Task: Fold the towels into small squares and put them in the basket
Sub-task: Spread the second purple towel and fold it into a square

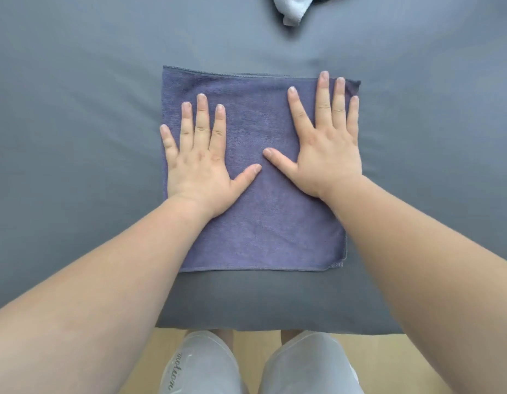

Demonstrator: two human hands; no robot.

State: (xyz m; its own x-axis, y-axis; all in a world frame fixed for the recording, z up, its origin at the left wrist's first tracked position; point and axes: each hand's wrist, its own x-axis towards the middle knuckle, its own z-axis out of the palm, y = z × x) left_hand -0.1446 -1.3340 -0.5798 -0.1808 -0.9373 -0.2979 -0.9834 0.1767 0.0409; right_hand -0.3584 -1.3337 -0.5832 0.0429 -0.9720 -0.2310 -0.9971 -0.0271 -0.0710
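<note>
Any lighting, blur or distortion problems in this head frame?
Head view: light is soft and even, no glare; only faint shadows under the left hand and right hand on the purple towel. Head view: wide-angle stretch swells the forearms at the bottom corners. Head view: slightly soft overall; the pale towel is cut by the top edge.

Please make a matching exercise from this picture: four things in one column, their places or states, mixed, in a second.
1. purple microfibre towel
2. pale blue crumpled towel
3. left hand
4. right hand

A. pressed flat, fingertips near the towel's far right corner
B. bunched at the picture's far edge
C. spread flat on the grey sheet
D. pressed flat on the towel's left part

Pairs: 1-C, 2-B, 3-D, 4-A.
</note>
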